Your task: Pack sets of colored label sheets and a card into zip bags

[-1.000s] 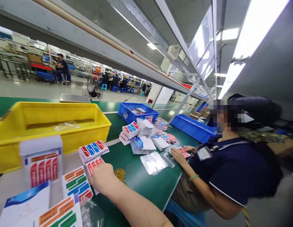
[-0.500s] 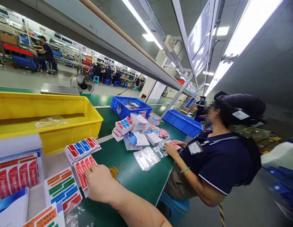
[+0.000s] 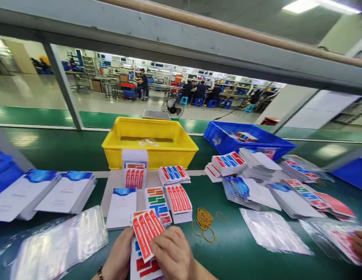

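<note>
Over the green table (image 3: pixel 227 254), your hands meet at the bottom edge around a stack of sticker sheets (image 3: pixel 141 266). Your left hand (image 3: pixel 119 256) curls round its left side, and your right hand (image 3: pixel 173 254) pinches the tilted red-striped sheet (image 3: pixel 146 232) on top. The sheets are flat, glossy rectangles. Beyond stands a hard yellow bin (image 3: pixel 148 157); left lie crinkly clear bags (image 3: pixel 52 241); right, thin looped rubber bands (image 3: pixel 203 221). The stack's lower end is cut off, and your left fingers are hidden behind it.
</note>
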A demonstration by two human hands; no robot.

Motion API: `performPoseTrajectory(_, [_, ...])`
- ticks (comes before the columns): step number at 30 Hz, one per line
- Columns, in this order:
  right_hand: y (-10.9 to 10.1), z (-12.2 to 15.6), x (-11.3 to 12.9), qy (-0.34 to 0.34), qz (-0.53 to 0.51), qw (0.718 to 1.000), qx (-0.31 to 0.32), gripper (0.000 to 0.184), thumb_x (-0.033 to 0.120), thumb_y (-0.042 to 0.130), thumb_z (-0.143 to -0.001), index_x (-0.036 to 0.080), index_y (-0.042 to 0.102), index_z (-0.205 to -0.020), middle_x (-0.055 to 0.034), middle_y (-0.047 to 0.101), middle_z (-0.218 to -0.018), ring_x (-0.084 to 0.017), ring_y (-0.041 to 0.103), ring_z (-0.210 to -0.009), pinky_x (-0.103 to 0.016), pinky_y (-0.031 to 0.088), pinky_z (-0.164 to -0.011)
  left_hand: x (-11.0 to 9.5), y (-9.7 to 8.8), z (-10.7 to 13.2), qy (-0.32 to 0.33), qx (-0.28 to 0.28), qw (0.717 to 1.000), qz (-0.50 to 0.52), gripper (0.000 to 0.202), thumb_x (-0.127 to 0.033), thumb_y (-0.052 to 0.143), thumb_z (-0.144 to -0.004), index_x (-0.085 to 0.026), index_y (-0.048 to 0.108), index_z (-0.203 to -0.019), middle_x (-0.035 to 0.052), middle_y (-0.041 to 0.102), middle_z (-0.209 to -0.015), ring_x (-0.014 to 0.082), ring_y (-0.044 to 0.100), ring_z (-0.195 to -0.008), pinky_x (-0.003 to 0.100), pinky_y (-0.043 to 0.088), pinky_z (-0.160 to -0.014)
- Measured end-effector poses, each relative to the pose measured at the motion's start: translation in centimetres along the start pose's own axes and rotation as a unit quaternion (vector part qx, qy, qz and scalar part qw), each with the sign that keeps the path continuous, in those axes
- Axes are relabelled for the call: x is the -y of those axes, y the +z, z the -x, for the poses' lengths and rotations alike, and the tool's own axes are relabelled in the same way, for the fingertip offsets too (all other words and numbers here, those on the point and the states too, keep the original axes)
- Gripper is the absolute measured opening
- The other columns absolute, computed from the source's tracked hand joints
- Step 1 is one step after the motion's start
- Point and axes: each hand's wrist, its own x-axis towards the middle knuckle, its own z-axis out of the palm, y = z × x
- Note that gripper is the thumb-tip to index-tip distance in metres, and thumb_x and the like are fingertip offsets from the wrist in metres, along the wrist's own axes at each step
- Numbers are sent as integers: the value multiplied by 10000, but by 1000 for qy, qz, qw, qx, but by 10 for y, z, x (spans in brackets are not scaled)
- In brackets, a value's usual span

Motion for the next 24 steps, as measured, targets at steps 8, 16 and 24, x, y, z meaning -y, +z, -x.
performPoseTrajectory(8, [27, 6, 12, -22, 19, 998, 47, 189, 128, 383, -850, 163, 566, -818, -31, 585, -586, -151, 508, -536, -284, 358, -508, -3, 6, 6, -22, 35, 997, 63, 378, -471, 608, -703, -101, 639, -777, 103, 693, -761, 246, 639, -741, 362, 477, -757])
performPoseTrajectory(16, [5, -1, -2, 204, -139, 969, -2, 200, 247, 432, -866, 175, 549, -1011, -93, 630, -886, -197, 581, -780, -342, 462, -686, -4, 7, 14, 12, 117, 993, -18, 400, -332, 727, -637, -82, 625, -932, 149, 695, -839, 271, 653, -740, 363, 483, -714])
performPoseTrajectory(24, [0, -14, -39, 524, -536, 661, 25, 274, 391, 702, -658, 146, 622, -751, -35, 651, -662, -170, 623, -612, -295, 504, -611, -15, 1, 14, 66, 146, 962, -219, 297, -381, 631, -712, -120, 646, -852, 88, 672, -783, 217, 602, -705, 289, 441, -676])
